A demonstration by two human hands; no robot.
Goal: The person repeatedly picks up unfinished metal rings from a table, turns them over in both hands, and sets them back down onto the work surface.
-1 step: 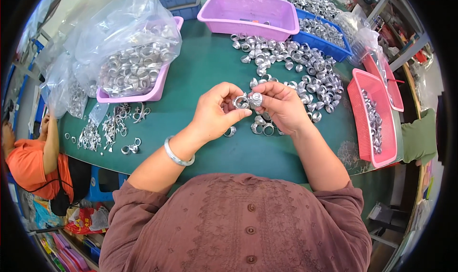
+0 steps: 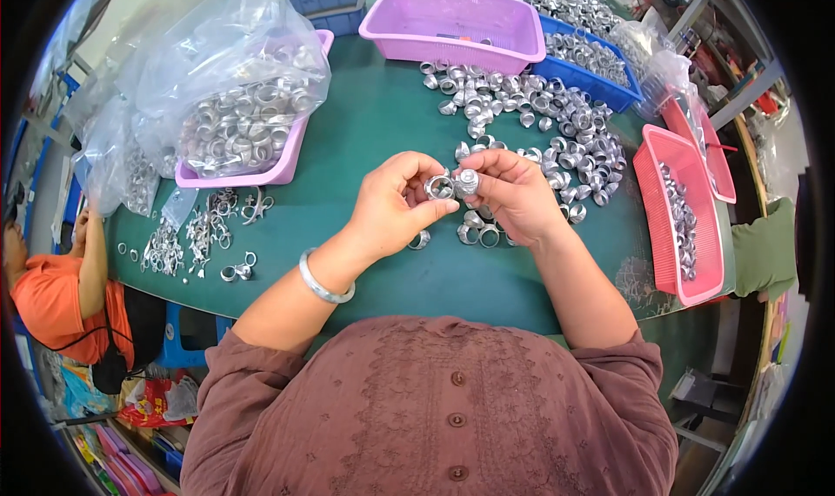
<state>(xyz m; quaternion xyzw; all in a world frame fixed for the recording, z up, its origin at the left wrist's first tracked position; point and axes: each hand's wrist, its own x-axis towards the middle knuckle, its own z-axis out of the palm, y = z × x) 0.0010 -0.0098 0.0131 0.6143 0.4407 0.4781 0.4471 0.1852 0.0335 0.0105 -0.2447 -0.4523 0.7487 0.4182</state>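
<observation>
My left hand (image 2: 396,199) pinches a silver ring (image 2: 439,186) between thumb and fingertips, its round opening facing up toward me. Close against it, my right hand (image 2: 515,193) grips another silver ring (image 2: 467,181) with a ridged top. The two rings are side by side at the middle of the green table (image 2: 370,105), and I cannot tell if they touch. Just beyond my right fingers spreads a heap of silver rings (image 2: 578,148). A few more rings (image 2: 478,228) lie under my right hand, and a single ring (image 2: 420,239) sits below my left thumb.
At left, a pink-purple basket (image 2: 291,161) holds a clear plastic bag of rings (image 2: 239,131). Small metal pieces (image 2: 165,246) lie near it. A purple basket (image 2: 452,5) and blue tray (image 2: 631,83) stand behind; a pink basket (image 2: 709,270) is at right. A person in orange (image 2: 65,305) sits left.
</observation>
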